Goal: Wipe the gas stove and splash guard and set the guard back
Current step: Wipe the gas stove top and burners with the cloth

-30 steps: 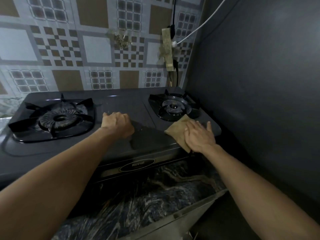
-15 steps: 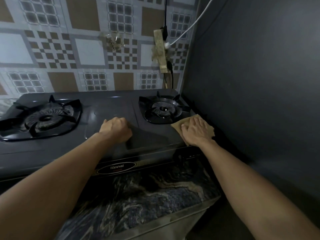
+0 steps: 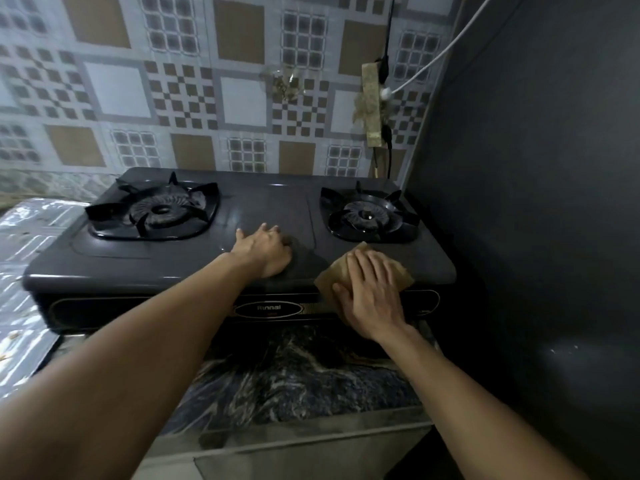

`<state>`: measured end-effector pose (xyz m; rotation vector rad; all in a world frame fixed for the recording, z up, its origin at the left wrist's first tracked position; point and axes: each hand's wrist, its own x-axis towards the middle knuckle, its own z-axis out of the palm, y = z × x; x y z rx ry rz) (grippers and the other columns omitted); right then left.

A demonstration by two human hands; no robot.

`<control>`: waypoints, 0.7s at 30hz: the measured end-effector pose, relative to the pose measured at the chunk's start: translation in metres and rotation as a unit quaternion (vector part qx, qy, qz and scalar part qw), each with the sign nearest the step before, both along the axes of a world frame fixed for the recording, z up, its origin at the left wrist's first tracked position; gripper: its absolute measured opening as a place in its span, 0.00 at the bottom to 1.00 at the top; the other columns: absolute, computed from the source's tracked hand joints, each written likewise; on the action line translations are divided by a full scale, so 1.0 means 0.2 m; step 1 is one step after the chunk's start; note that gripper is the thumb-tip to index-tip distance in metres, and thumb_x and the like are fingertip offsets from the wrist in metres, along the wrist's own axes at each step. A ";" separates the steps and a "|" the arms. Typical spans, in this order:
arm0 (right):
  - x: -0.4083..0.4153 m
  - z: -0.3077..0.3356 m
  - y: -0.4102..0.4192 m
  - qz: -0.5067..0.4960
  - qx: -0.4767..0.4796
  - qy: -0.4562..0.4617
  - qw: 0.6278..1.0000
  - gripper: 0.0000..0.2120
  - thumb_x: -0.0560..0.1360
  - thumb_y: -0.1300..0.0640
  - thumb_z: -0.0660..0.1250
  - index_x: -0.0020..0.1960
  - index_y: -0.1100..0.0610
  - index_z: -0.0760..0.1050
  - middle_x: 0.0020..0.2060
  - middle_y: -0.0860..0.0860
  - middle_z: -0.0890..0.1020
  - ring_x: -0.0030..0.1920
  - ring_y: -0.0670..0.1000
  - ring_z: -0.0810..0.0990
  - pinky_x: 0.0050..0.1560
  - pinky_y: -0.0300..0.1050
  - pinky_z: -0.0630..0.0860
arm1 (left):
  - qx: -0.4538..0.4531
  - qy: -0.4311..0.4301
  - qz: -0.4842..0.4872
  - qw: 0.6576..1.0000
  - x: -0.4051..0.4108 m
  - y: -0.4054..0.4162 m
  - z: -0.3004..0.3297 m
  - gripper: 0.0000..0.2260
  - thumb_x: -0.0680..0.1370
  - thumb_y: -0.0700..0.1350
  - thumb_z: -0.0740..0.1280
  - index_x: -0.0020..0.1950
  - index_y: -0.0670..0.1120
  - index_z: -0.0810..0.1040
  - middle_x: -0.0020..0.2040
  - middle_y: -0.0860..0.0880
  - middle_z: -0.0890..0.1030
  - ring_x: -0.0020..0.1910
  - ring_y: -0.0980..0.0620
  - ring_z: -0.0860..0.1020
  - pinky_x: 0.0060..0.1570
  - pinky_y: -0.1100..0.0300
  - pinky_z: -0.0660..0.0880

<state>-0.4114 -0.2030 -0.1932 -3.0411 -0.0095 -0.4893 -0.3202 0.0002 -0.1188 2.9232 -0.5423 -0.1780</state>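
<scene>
While our left hand (image 3: 265,249) rests half-curled and holding nothing on the middle of the gas stove (image 3: 270,206), between its two burners, our right hand (image 3: 372,294) lies flat with fingers spread, pressing a tan cloth (image 3: 403,277) over the front right edge of the stove, just in front of the right burner (image 3: 369,216); a foil splash guard (image 3: 24,244) lies on the counter (image 3: 294,382) touching the stove's left side
</scene>
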 end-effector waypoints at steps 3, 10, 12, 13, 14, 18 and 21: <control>0.06 0.05 0.12 0.086 -0.037 0.029 0.995 0.36 0.78 0.38 0.45 0.73 0.62 0.65 0.72 0.58 0.70 0.72 0.59 0.66 0.73 0.56 0.60 | -0.016 -0.025 0.039 0.999 -0.01 0.18 0.01 0.19 0.81 0.47 0.53 0.69 0.45 0.73 0.73 0.46 0.69 0.74 0.45 0.62 0.72 0.36 0.51; 0.20 0.10 0.54 0.225 -0.067 0.056 0.970 0.34 0.79 0.38 0.48 0.79 0.58 0.51 0.79 0.52 0.54 0.78 0.53 0.50 0.77 0.52 0.46 | -0.058 -0.128 0.186 0.972 -0.10 0.77 -0.02 0.20 0.78 0.45 0.59 0.70 0.45 0.72 0.73 0.45 0.70 0.73 0.44 0.65 0.70 0.41 0.59; 0.24 0.11 0.69 0.253 -0.070 0.060 0.963 0.34 0.80 0.40 0.51 0.79 0.58 0.50 0.79 0.52 0.52 0.78 0.53 0.49 0.77 0.51 0.45 | -0.066 -0.126 0.257 0.956 -0.13 0.95 -0.04 0.21 0.78 0.46 0.59 0.71 0.43 0.69 0.74 0.44 0.67 0.74 0.42 0.63 0.71 0.41 0.58; 0.25 0.11 0.77 0.264 -0.070 0.064 0.960 0.34 0.80 0.40 0.51 0.79 0.57 0.49 0.79 0.52 0.51 0.78 0.53 0.48 0.77 0.51 0.44 | -0.077 -0.122 0.292 0.945 -0.14 1.04 -0.06 0.22 0.78 0.47 0.59 0.72 0.43 0.68 0.74 0.42 0.67 0.73 0.41 0.64 0.70 0.41 0.59; 0.27 0.11 0.85 0.274 -0.070 0.069 0.957 0.34 0.81 0.40 0.50 0.79 0.57 0.48 0.79 0.52 0.50 0.79 0.53 0.47 0.77 0.51 0.43 | -0.097 -0.113 0.326 0.934 -0.15 1.12 -0.08 0.22 0.78 0.47 0.58 0.71 0.42 0.67 0.72 0.40 0.68 0.71 0.39 0.66 0.69 0.41 0.61; 0.33 0.13 1.15 0.311 -0.071 0.079 0.945 0.34 0.81 0.40 0.51 0.79 0.58 0.47 0.79 0.53 0.50 0.79 0.53 0.47 0.77 0.50 0.42 | -0.268 -0.045 0.388 0.881 -0.21 1.37 -0.12 0.18 0.77 0.48 0.57 0.54 0.34 0.74 0.54 0.33 0.77 0.54 0.37 0.76 0.52 0.48 0.70; 0.37 0.14 1.33 0.330 -0.066 0.086 0.938 0.34 0.80 0.41 0.53 0.79 0.58 0.48 0.79 0.54 0.51 0.78 0.54 0.48 0.77 0.51 0.43 | -0.444 -0.009 0.369 0.816 -0.26 1.45 -0.12 0.13 0.73 0.51 0.56 0.38 0.42 0.71 0.40 0.42 0.72 0.44 0.47 0.68 0.43 0.53 0.63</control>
